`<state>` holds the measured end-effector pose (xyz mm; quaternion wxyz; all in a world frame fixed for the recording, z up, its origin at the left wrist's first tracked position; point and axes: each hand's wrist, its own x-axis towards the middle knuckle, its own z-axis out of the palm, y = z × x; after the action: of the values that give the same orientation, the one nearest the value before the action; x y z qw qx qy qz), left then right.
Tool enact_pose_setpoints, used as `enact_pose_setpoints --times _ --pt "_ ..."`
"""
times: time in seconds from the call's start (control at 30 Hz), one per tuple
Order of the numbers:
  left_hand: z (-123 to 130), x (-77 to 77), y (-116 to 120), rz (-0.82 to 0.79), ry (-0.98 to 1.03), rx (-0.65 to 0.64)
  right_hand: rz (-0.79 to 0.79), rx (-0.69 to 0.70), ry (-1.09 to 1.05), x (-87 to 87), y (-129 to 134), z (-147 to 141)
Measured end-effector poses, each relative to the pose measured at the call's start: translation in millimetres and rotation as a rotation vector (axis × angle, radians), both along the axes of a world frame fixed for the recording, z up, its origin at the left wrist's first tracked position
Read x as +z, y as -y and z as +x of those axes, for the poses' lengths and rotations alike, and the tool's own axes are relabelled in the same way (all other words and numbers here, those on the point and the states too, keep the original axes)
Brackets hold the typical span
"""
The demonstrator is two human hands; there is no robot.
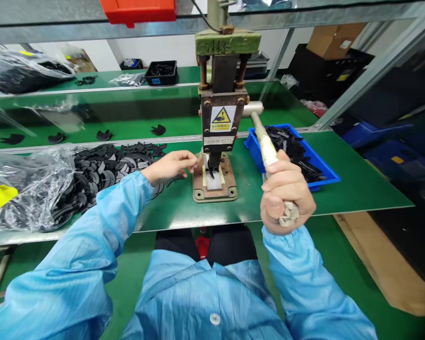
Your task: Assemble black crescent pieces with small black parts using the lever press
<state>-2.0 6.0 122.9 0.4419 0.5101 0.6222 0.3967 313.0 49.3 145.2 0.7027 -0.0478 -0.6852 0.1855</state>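
Observation:
A hand press (222,113) with a warning label stands at the middle of the green bench. My right hand (286,192) is wrapped round its wrapped lever (266,144), low at the lever's end. Just left of the press base (216,193) is my left hand (173,166), thumb and fingertips close together; whether something small is between them is too small to tell. Under the ram a small black part (211,172) sits on the light plate. Flat curved black parts (106,172) lie in a pile to the left.
A blue tray (331,178) of black pieces stands right of the press. A clear plastic bag (28,189) covers the left bench. Several black parts lie along the strip behind. A black bin (161,81) stands farther back, and a red bin (138,10) hangs above.

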Motion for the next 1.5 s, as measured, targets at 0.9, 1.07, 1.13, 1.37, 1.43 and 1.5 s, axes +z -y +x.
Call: enact_pose_setpoints --times 0.9,1.07,1.13,1.37,1.43,1.5 --pt "-84.8 -21.1 9.9 -0.200 -0.641 -0.013 -0.010 -0.042 -0.021 -5.0 -6.6 -1.1" --pt "-25.1 -23.0 12.5 -0.114 0.006 0.233 -0.010 -0.066 -0.062 -4.8 -6.3 -5.4" --pt "-0.1 -26.4 9.6 -0.112 0.171 0.230 -0.006 -0.064 -0.066 -4.5 -6.3 -6.0" --pt "31.7 -40.0 -8.7 -0.081 0.229 0.167 -0.001 -0.064 -0.032 -4.4 -5.9 -3.2" --pt "30.8 -41.2 -14.2 -0.085 0.206 0.153 0.005 -0.068 -0.037 -4.4 -5.8 -3.9" --pt "29.6 -41.2 -18.5 -0.084 0.185 0.123 0.011 -0.061 -0.047 -4.3 -5.6 -5.0"
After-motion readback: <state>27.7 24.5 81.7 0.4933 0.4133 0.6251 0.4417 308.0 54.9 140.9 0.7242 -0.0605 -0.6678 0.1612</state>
